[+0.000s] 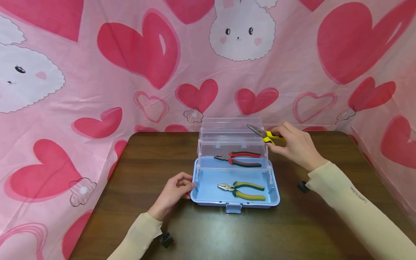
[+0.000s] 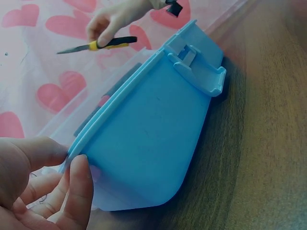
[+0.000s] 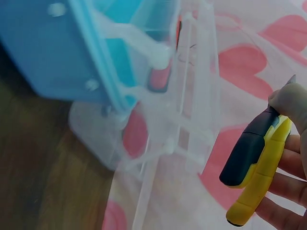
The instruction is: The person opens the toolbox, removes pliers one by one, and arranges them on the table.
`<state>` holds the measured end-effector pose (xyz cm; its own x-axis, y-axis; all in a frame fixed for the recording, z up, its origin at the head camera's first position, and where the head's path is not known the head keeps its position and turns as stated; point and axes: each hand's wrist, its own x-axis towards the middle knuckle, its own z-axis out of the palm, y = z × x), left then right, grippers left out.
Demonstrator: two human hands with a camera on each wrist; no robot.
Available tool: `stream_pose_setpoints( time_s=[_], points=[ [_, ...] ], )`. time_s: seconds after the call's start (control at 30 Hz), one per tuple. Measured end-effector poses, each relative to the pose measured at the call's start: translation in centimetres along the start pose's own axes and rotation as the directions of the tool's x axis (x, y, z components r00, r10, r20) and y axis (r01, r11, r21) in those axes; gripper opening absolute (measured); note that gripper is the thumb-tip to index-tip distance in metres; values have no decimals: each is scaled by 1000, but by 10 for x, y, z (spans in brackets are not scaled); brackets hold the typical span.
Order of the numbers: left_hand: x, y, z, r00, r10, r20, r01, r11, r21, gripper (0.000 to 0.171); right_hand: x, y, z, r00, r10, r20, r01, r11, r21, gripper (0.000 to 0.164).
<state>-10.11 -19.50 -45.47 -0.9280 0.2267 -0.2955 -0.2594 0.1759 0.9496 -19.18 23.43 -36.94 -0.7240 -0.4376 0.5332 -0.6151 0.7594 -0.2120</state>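
Note:
At the left end of an open light-blue toolbox [image 1: 208,203], my left hand [image 1: 173,191] pinches the rim between thumb and fingers. My right hand [image 1: 297,144] holds needle-nose pliers [image 1: 257,130] with yellow and black handles, raised by the right side of the clear trays [image 1: 231,136]. Their jaws point left, over the trays in the head view. Combination pliers with green and yellow handles [image 1: 249,195] lie in the blue bottom of the box. Another pair with red and dark handles [image 1: 245,154] rests in a clear tray behind them.
The toolbox stands on a dark wooden table [image 1: 162,151], its front latch [image 1: 233,208] hanging down. The clear trays are stepped up toward the back. Behind the table hangs a pink cloth [image 1: 289,65] with hearts and rabbit faces, also along both sides.

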Motion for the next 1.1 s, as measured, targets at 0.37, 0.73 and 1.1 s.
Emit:
stream_pose_setpoints(
  time_s=[0.37, 0.73, 1.1],
  points=[
    [-2, 0, 1, 1000, -2, 2, 2, 1000, -11, 38, -46, 13, -19, 996, 79, -38, -81, 996, -50, 46],
    [-4, -3, 2, 1000, 12, -7, -12, 1000, -11, 37, -101, 36, -30, 975, 222, -26, -223, 969, -103, 48],
    [-2, -4, 3, 1000, 17, -20, -17, 1000, -2, 37, -144, 66, -40, 936, 350, -41, -353, 924, -146, 41]
  ],
)
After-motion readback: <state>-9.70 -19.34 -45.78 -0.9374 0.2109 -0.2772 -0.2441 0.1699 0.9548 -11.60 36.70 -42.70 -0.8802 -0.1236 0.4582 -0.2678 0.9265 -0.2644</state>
